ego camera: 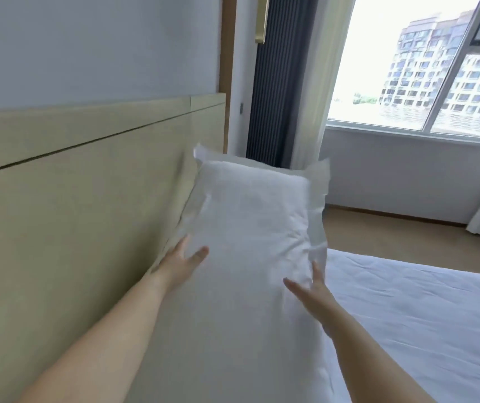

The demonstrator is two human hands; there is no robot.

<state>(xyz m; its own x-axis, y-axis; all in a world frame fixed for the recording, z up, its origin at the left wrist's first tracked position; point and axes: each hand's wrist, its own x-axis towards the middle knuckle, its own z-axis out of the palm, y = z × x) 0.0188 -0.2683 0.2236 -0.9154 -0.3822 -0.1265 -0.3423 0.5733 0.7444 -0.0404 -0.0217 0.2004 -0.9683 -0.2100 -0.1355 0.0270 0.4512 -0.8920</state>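
On my feed the beige headboard point(73, 199) filled the nine o'clock side. My left hand point(182, 258) was open, fingers straight and spread, pressing the lower left edge of the white pillow point(250, 222). The pillow stood on end against the headboard, rising toward twelve o'clock from between both hands. My right hand point(310, 286) was open too, its straight fingers touching the pillow's lower right edge. The white sheet point(422, 315) lay at four o'clock, and the window point(407, 68) was at one.
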